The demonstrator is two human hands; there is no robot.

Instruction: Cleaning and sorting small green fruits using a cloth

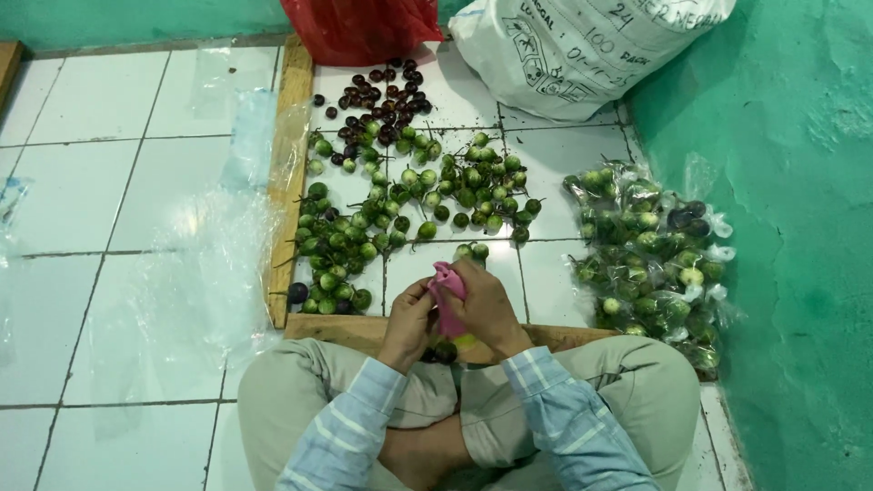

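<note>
I sit cross-legged on a white tiled floor. My left hand (pixel 408 318) and my right hand (pixel 484 305) meet in front of my knees, both gripping a small pink bag (pixel 447 289) at its top. Dark and green round fruits show at the bag's bottom, between my hands. Just beyond my hands lies a spread of several small green round fruits (pixel 400 195) on the tiles. Farther away lies a patch of dark purple ones (pixel 380 95).
A wooden frame (pixel 289 164) borders the fruit on the left and near side. Filled clear bags of fruit (pixel 650 259) are piled at the right by a green wall. A white sack (pixel 568 45) and red bag (pixel 359 27) stand behind. Clear plastic sheets (pixel 209 273) lie left.
</note>
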